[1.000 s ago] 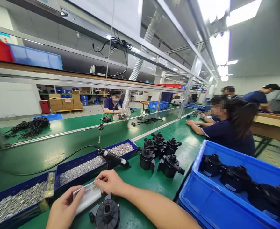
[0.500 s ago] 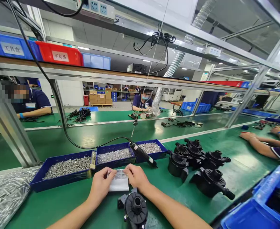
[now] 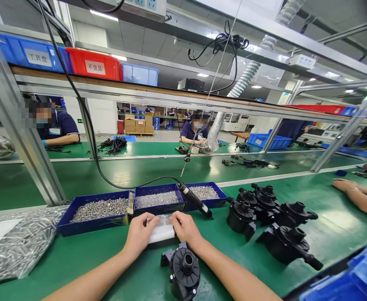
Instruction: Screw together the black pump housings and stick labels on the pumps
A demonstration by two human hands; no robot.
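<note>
My left hand (image 3: 140,234) and my right hand (image 3: 185,228) pinch the two ends of a small white label sheet (image 3: 161,230) just above the green bench. Both hands are closed on it. Right below the sheet, between my forearms, stands a black pump body (image 3: 184,268) with its round port facing up. An electric screwdriver (image 3: 195,200) on a black cable lies across the blue screw trays (image 3: 158,200) just beyond my fingers.
Several black pumps (image 3: 266,207) stand to the right on the green bench (image 3: 77,259). A clear bag of screws (image 3: 14,240) lies at left. A blue bin (image 3: 352,280) sits at bottom right. Another person's forearm (image 3: 355,196) rests at right; other people work across the conveyor.
The view has swung left and down, so the blue bin has slid mostly out of frame. My hands have brought the label sheet level, lower and nearer the pump body.
</note>
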